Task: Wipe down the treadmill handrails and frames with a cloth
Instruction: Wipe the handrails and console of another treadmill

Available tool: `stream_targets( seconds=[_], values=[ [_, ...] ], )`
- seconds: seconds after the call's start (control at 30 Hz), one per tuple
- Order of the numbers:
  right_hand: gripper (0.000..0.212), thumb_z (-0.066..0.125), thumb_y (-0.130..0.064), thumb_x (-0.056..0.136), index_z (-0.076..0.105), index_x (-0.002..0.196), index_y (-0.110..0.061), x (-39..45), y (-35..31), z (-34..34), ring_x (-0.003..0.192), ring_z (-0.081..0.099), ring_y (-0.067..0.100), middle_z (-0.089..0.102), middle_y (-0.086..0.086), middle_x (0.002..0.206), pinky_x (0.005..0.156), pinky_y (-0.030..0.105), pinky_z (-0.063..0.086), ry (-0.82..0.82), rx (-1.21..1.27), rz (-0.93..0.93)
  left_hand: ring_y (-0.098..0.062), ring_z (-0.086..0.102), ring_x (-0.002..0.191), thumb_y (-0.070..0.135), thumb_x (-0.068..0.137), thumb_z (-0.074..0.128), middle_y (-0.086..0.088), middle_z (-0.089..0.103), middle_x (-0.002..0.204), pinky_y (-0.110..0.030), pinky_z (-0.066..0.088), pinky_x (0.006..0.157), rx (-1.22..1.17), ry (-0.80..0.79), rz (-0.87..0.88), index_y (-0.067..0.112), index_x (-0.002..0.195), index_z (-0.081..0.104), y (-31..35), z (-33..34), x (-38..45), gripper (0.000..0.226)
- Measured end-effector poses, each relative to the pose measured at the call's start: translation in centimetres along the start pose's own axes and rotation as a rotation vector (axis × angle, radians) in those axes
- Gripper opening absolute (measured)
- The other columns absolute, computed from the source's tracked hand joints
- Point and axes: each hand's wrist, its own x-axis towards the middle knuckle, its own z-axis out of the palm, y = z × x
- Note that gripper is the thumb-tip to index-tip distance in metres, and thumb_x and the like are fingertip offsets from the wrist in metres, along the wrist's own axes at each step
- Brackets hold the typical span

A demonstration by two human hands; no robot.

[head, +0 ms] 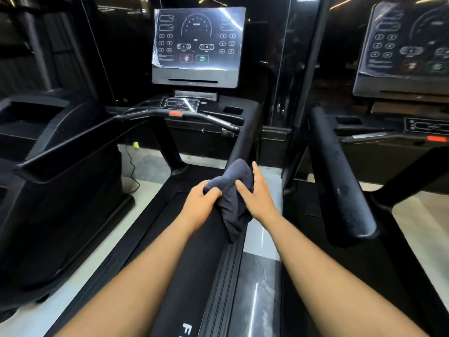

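Observation:
A dark grey cloth (234, 203) is bunched over the right handrail (243, 142) of the black treadmill in front of me. My left hand (200, 199) grips the cloth's left side. On its right side lies my right hand (255, 193), fingers wrapped over the fabric and the rail beneath. The cloth's tail hangs down toward the belt (194, 263). The left handrail (73, 147) runs off to the left, untouched. Straight ahead stands the console screen (198, 38), covered in shiny film.
A second treadmill stands at the right with a thick black handrail (340, 181) close to my right arm. Another machine (60, 190) fills the left. A strip of pale floor (262, 239) separates the treadmills. A cable (132, 164) lies on the floor at left.

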Motion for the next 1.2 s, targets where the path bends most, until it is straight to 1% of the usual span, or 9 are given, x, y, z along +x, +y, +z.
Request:
stream_targets(
  seconds=[0.07, 0.13, 0.23, 0.33, 0.43, 0.6, 0.73, 0.97, 1.2],
  values=[
    [0.081, 0.066, -0.056, 0.093, 0.026, 0.16, -0.037, -2.2, -1.0, -0.5, 0.141, 0.042, 0.008, 0.043, -0.015, 0.155, 0.12, 0.035, 0.035, -0.084, 0.258, 0.12, -0.024, 0.07, 0.101, 0.016, 0.084, 0.057, -0.013, 0.075, 0.106, -0.044, 0.054, 0.096, -0.115, -0.012, -0.04, 0.017, 0.107, 0.072, 1.1, -0.2, -1.8, 0.028],
    [0.067, 0.072, -0.056, 0.087, 0.05, 0.145, -0.031, -4.4, -1.4, -1.4, 0.129, 0.059, 0.01, 0.064, -0.012, 0.138, 0.112, 0.037, 0.046, -0.074, 0.37, 0.16, -0.028, 0.069, 0.108, 0.016, 0.085, 0.056, -0.013, 0.075, 0.109, -0.044, 0.055, 0.096, -0.21, -0.021, -0.089, 0.017, 0.111, 0.069, 2.1, 0.0, -3.3, 0.03],
    [0.036, 0.076, -0.036, 0.091, 0.067, 0.122, -0.021, -7.3, -2.2, -2.4, 0.114, 0.07, 0.018, 0.076, -0.002, 0.115, 0.097, 0.036, 0.057, 0.038, 0.436, 0.124, -0.029, 0.071, 0.111, 0.026, 0.092, 0.062, -0.013, 0.074, 0.115, -0.047, 0.058, 0.095, -0.417, -0.032, -0.187, 0.014, 0.119, 0.063, 2.7, 0.8, -5.1, 0.029],
    [0.033, 0.08, -0.029, 0.088, 0.068, 0.115, -0.014, -9.8, -2.8, -3.7, 0.104, 0.073, 0.021, 0.077, 0.006, 0.108, 0.088, 0.035, 0.059, 0.21, 0.528, 0.11, -0.026, 0.074, 0.109, 0.037, 0.1, 0.066, -0.012, 0.076, 0.115, -0.043, 0.058, 0.096, -0.481, -0.257, -0.195, 0.012, 0.124, 0.067, 2.5, 2.3, -7.4, 0.034],
    [0.038, 0.081, -0.041, 0.085, 0.065, 0.106, -0.014, -11.7, -2.5, -5.4, 0.098, 0.073, 0.022, 0.075, 0.008, 0.103, 0.088, 0.041, 0.06, 0.342, 0.39, 0.142, -0.023, 0.074, 0.107, 0.035, 0.1, 0.068, -0.005, 0.079, 0.108, -0.04, 0.058, 0.096, -0.364, -0.269, -0.145, 0.015, 0.118, 0.072, 2.1, 4.5, -8.4, 0.027],
    [0.039, 0.076, -0.05, 0.086, 0.053, 0.098, -0.022, -14.1, -1.2, -8.7, 0.087, 0.068, 0.011, 0.069, -0.003, 0.094, 0.077, 0.032, 0.055, 0.528, 0.11, 0.187, -0.013, 0.075, 0.096, 0.042, 0.1, 0.065, 0.005, 0.079, 0.098, -0.029, 0.058, 0.081, -0.236, -0.153, -0.107, 0.022, 0.105, 0.071, 2.2, 9.3, -8.0, 0.022],
    [0.041, 0.076, -0.049, 0.087, 0.047, 0.098, -0.022, -15.1, 0.6, -12.0, 0.079, 0.064, 0.013, 0.064, -0.004, 0.088, 0.068, 0.032, 0.048, 0.603, -0.069, 0.235, -0.018, 0.067, 0.098, 0.058, 0.097, 0.058, 0.004, 0.069, 0.104, -0.041, 0.056, 0.09, -0.021, -0.096, -0.111, 0.021, 0.112, 0.056, 1.5, 13.7, -7.5, 0.04],
    [0.04, 0.071, -0.048, 0.091, 0.043, 0.106, -0.023, -13.0, 2.7, -19.4, 0.087, 0.061, 0.023, 0.063, -0.003, 0.096, 0.072, 0.033, 0.042, 0.673, -0.212, 0.289, -0.014, 0.066, 0.11, 0.04, 0.101, 0.06, 0.005, 0.067, 0.119, -0.041, 0.055, 0.1, -0.144, -0.241, -0.077, 0.025, 0.128, 0.051, 1.8, 21.3, -4.4, 0.032],
    [0.037, 0.065, -0.037, 0.097, 0.046, 0.121, -0.017, -9.3, 3.2, -23.1, 0.111, 0.059, 0.03, 0.056, 0.004, 0.126, 0.084, 0.038, 0.046, 0.745, -0.394, 0.187, -0.012, 0.064, 0.108, 0.032, 0.106, 0.054, 0.003, 0.064, 0.119, -0.03, 0.056, 0.089, -0.253, -0.235, -0.132, 0.019, 0.132, 0.047, 3.2, 27.7, -1.6, 0.03]
  ],
)
